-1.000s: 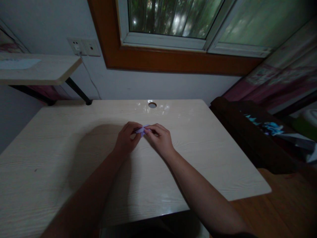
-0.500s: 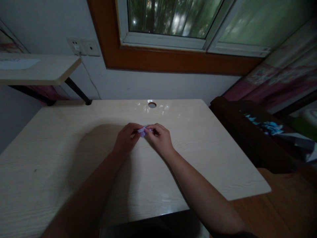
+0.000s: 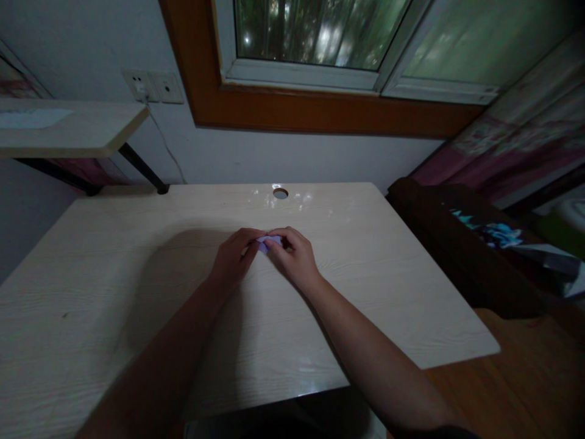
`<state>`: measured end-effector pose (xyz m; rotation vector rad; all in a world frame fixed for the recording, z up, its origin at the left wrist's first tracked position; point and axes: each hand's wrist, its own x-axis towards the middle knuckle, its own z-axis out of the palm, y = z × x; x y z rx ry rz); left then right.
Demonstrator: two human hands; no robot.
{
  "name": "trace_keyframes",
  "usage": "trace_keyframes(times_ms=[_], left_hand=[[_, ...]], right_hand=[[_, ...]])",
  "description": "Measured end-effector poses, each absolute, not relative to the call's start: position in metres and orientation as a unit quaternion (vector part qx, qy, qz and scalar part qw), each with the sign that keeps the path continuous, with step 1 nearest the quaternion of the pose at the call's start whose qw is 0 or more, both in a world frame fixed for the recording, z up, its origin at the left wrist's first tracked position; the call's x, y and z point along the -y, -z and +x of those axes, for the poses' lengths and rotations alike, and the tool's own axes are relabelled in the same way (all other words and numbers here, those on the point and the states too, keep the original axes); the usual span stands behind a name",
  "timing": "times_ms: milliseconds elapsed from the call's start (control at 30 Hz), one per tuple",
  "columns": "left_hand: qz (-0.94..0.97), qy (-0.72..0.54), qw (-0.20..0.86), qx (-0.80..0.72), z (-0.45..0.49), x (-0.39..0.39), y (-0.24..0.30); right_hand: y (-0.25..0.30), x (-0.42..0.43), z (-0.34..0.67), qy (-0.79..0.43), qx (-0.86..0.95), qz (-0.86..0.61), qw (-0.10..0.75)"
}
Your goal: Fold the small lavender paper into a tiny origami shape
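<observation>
A small piece of pale purple folded paper [image 3: 264, 242] sits between my two hands, low over the middle of a light wooden table [image 3: 137, 286]. My left hand [image 3: 234, 259] pinches its left side with curled fingers. My right hand [image 3: 292, 256] pinches its right side, fingers bent over it. Most of the paper is hidden by my fingers.
A round cable hole [image 3: 280, 193] lies in the table near its far edge. A side shelf [image 3: 68, 128] stands at the far left below wall sockets [image 3: 153, 86]. A window [image 3: 320, 36] fills the wall ahead. A dark piece of furniture with cloth [image 3: 479, 244] stands to the right.
The paper has sunk lower between my fingers and shows less. Both hands stay in the same spot on the table.
</observation>
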<state>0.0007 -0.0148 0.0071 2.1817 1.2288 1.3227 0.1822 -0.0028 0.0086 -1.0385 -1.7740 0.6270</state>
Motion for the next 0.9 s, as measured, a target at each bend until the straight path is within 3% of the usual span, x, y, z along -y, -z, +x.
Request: trace_keyframes(times_ms=[300, 667, 900], left_hand=[[0.751, -0.455, 0.146, -0.456, 0.0002, 0.0157, -0.0055], [0.78, -0.439, 0.016, -0.445, -0.0055, 0.0115, -0.0034], [0.765, -0.465, 0.04, -0.443, -0.0043, 0.0106, -0.0023]], right_hand=[[-0.0113, 0.0038, 0.1822, -0.254, 0.728, -0.419, 0.479], [-0.0081, 0.0016, 0.1829, -0.265, 0.73, -0.413, 0.476], [-0.0072, 0.0005, 0.1829, -0.269, 0.737, -0.409, 0.466]])
